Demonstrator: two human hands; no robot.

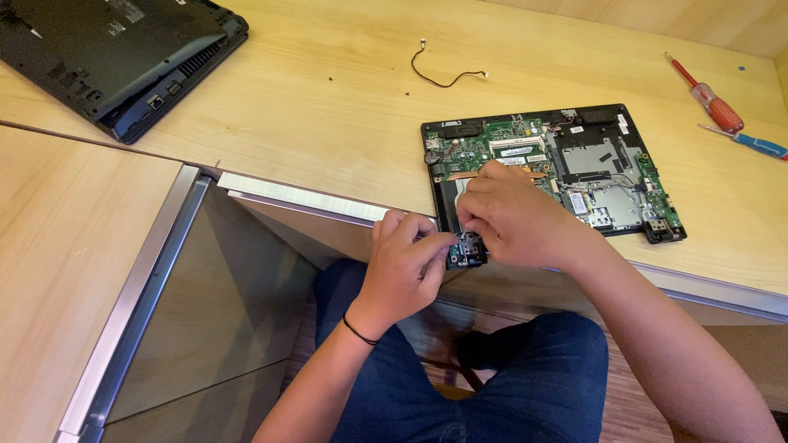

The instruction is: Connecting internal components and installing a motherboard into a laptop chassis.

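Your left hand (pixel 408 261) and right hand (pixel 510 215) both pinch at the near-left corner of the opened black laptop base with its exposed green circuit board (pixel 558 168). That corner overhangs the light wooden tabletop (pixel 328 123) edge, giving your fingers room.

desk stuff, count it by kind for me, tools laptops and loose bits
Screwdrivers: 2, red-handled and blue-handled
Laptop parts: 2, the opened base with green board under both hands, and the black shell at far left
Loose black cable: 1
Total: 5
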